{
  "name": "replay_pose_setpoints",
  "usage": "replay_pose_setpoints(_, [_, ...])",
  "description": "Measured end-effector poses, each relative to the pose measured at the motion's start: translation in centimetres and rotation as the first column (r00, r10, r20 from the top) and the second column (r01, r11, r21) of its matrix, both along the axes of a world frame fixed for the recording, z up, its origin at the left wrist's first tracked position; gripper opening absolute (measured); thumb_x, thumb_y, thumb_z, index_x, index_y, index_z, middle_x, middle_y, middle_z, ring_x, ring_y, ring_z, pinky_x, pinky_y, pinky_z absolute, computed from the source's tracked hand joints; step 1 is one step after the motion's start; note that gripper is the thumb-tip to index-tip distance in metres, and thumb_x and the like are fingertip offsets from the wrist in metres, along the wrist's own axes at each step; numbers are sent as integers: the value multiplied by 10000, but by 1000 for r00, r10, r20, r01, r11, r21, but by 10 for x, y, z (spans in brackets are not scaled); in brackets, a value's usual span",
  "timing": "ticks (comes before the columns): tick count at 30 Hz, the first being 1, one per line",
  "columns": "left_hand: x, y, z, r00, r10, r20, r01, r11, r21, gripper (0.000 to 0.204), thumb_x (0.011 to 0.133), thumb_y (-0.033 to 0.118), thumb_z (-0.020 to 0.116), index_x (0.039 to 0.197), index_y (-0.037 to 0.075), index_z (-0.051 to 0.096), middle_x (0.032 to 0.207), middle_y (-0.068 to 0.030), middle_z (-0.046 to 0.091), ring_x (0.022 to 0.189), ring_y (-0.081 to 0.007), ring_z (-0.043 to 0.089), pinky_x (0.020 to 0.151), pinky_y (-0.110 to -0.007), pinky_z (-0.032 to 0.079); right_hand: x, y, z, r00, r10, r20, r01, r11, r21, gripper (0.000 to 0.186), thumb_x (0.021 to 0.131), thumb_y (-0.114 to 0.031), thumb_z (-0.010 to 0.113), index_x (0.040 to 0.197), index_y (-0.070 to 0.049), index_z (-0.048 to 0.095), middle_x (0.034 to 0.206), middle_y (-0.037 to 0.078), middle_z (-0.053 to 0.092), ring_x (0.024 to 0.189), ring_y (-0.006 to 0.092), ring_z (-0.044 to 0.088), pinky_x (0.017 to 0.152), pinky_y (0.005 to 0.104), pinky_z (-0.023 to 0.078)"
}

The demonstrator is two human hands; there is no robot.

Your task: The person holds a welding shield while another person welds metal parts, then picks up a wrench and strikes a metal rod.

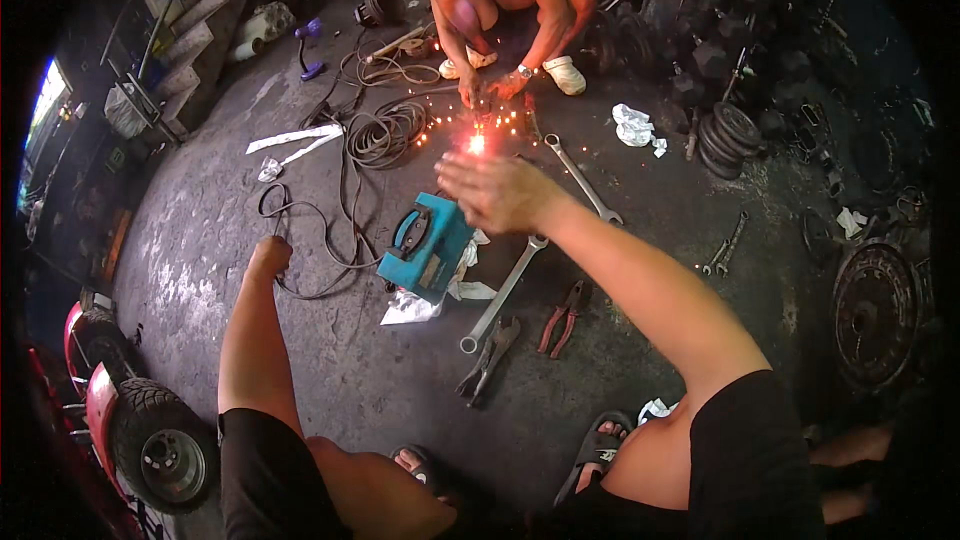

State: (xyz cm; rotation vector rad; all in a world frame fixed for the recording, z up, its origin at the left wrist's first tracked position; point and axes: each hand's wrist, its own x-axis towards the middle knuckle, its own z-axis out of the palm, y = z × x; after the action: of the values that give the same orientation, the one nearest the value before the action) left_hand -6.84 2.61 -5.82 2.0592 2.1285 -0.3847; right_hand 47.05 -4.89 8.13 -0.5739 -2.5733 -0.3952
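Observation:
My left hand [270,256] is closed low on the left, and a thin black cable [318,202] appears to run through it; the fingers are partly hidden. My right hand [487,190] reaches forward with its fingers stretched out, holding nothing. It is raised just in front of a bright welding spark [477,144]. Behind the spark crouches a person in a red cap, whose two hands [492,90] are close together at the work; what they hold is hard to make out. Below my right hand a teal welding machine [430,248] stands on crumpled white paper.
Combination wrenches [505,295], locking pliers [490,360] and red-handled pliers [564,320] lie on the dark floor. Coiled cable [385,133] lies beyond the machine. A wheeled red vehicle [160,445] stands at lower left; weight plates [725,140] and dumbbells line the right.

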Motion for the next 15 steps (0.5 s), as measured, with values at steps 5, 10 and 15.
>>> replay_pose_setpoints(5, [-10,13,-15,969,-162,-186,146,985,-97,222,735,106,691,941,30,724,983,-142,710,909,-315,695,767,-391,577,35,17,26,940,-302,-158,312,949,43,402,906,-254,513,1220,-20,600,1351,145,545,1293,264,485,1144,406,312])
replay_pose_setpoints(10, [7,6,7,993,-81,-90,68,987,-143,237,884,190,519,992,30,657,763,-137,695,646,-265,703,528,-388,556,34,-2,24,968,-245,-53,245,969,1,393,896,-222,522,1223,-17,594,1343,143,550,1269,266,506,1126,400,333])
replay_pose_setpoints(15, [53,-24,41,874,342,345,-358,934,-19,241,805,173,525,930,76,706,726,-143,701,635,-245,703,587,-365,560,5,-16,14,992,-67,-105,79,990,114,369,869,-180,555,1195,-16,608,1285,152,588,1205,283,551,1044,399,420])
